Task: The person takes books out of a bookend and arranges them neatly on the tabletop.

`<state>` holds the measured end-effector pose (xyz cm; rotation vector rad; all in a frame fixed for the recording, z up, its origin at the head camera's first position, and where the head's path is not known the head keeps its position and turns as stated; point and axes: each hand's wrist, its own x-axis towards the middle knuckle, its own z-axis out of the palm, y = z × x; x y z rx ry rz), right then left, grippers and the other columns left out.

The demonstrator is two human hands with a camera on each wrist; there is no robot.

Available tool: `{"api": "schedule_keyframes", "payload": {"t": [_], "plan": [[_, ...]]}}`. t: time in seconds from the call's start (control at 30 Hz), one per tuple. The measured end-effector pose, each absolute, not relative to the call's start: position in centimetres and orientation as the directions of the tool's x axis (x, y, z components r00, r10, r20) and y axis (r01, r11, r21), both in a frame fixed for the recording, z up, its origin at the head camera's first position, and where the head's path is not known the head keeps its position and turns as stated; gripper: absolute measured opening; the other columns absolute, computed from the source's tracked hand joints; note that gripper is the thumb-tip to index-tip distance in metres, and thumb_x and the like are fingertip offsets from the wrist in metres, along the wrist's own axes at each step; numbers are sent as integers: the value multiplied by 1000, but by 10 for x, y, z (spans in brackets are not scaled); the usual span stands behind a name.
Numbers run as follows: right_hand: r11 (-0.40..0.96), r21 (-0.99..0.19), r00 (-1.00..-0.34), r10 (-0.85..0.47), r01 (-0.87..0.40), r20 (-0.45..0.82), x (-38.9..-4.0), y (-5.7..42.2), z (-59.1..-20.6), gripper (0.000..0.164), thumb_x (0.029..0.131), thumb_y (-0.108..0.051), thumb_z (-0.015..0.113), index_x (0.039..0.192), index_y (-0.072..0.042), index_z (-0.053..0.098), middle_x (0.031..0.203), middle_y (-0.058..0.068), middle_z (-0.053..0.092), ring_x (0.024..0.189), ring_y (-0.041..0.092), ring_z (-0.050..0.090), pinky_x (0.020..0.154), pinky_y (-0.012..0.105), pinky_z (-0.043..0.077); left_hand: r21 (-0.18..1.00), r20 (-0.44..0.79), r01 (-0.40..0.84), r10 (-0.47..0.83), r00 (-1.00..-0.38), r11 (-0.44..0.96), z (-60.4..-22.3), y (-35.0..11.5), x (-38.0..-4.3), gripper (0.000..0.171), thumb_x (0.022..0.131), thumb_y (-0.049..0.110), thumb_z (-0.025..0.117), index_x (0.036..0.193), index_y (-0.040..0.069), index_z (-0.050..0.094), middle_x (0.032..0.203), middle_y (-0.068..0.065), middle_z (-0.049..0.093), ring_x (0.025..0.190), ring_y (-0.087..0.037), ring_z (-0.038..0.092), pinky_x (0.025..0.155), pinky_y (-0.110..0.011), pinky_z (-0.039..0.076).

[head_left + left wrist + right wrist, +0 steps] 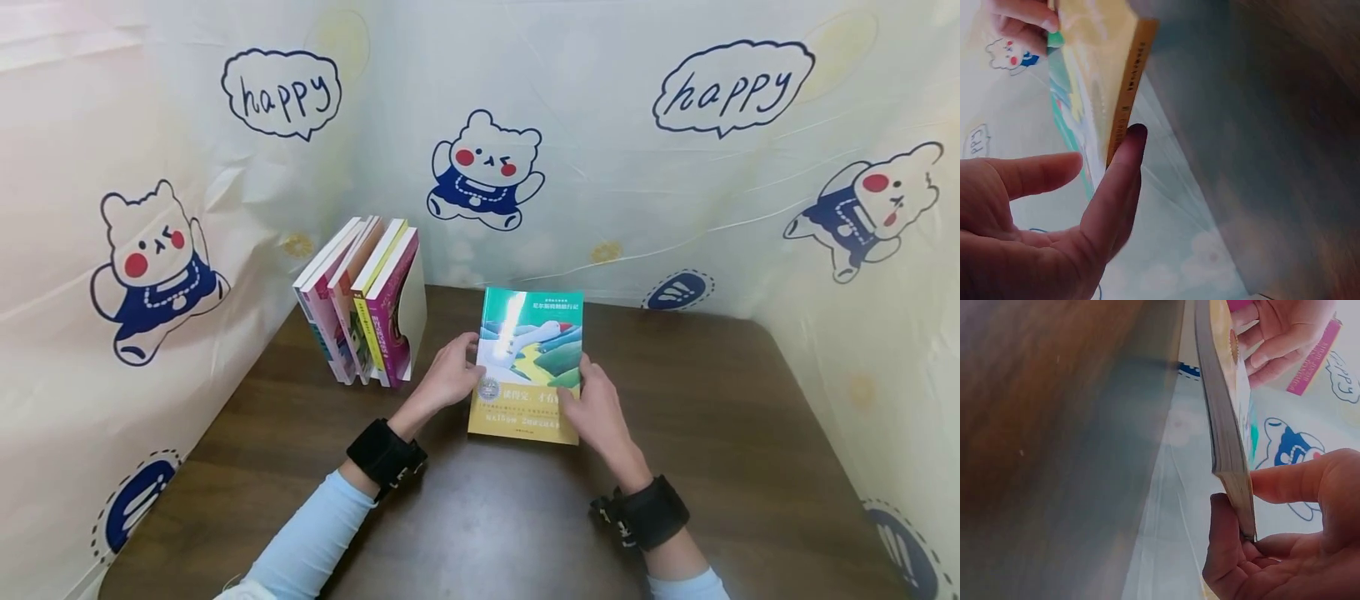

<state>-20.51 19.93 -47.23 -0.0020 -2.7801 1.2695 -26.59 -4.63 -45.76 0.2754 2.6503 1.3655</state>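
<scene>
A paperback book [528,358] with a green top, a painted landscape cover and a yellow lower band is held above the table, its cover facing up. My right hand [600,408] grips its right edge; in the right wrist view the thumb [1285,486] lies on the cover side and the fingers curl behind the pages. At the spine side is my left hand [453,371]. Its extended fingers [1116,181] touch the orange spine in the left wrist view, while the thumb [1047,175] stands apart from the cover.
Several upright books [367,308] lean in a row at the back left of the brown table [720,433], with a cream panel [417,312] at their right end. Printed cloth [600,192] hangs around the table's back and sides.
</scene>
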Motion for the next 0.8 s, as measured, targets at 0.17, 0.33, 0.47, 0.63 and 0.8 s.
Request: {"api": "schedule_keyframes", "payload": {"t": [0.17, 0.33, 0.47, 0.63, 0.8], "plan": [[695, -719, -999, 33, 28, -6, -214, 200, -473, 79, 101, -19, 67, 163, 7, 24, 145, 25, 51, 115, 35, 56, 100, 47, 52, 777, -82, 99, 256, -963, 622, -462, -41, -274, 60, 96, 3, 75, 148, -6, 47, 126, -19, 57, 105, -29, 61, 90, -41, 57], [723, -687, -997, 20, 67, -76, -220, 201, -473, 85, 101, -24, 67, 163, 9, 19, 161, 28, 36, 126, 39, 50, 111, 57, 44, 752, -110, 110, 288, -951, 650, -467, -39, -280, 62, 94, 6, 80, 145, -4, 48, 125, -17, 55, 110, -30, 55, 96, -43, 52], [742, -667, -995, 4, 70, -100, -224, 202, -477, 88, 100, -22, 69, 163, 10, 17, 161, 30, 34, 128, 40, 48, 113, 59, 42, 712, -102, 138, 296, -950, 688, -471, -37, -283, 71, 88, 7, 84, 148, -5, 46, 126, -19, 54, 115, -33, 49, 101, -48, 45], [771, -629, -989, 8, 102, -151, -228, 204, -481, 88, 100, -21, 70, 162, 12, 17, 161, 32, 32, 128, 39, 49, 113, 61, 40, 657, -124, 164, 319, -940, 736, -476, -33, -285, 83, 83, 5, 86, 151, -6, 41, 136, -22, 51, 120, -35, 45, 105, -50, 43], [786, -605, -982, 17, 128, -187, -231, 206, -484, 89, 99, -20, 72, 161, 13, 17, 160, 35, 32, 131, 41, 50, 112, 62, 40, 633, -178, 139, 318, -931, 762, -480, -29, -285, 92, 84, 2, 85, 159, -5, 32, 147, -25, 43, 122, -34, 48, 107, -49, 48]]}}
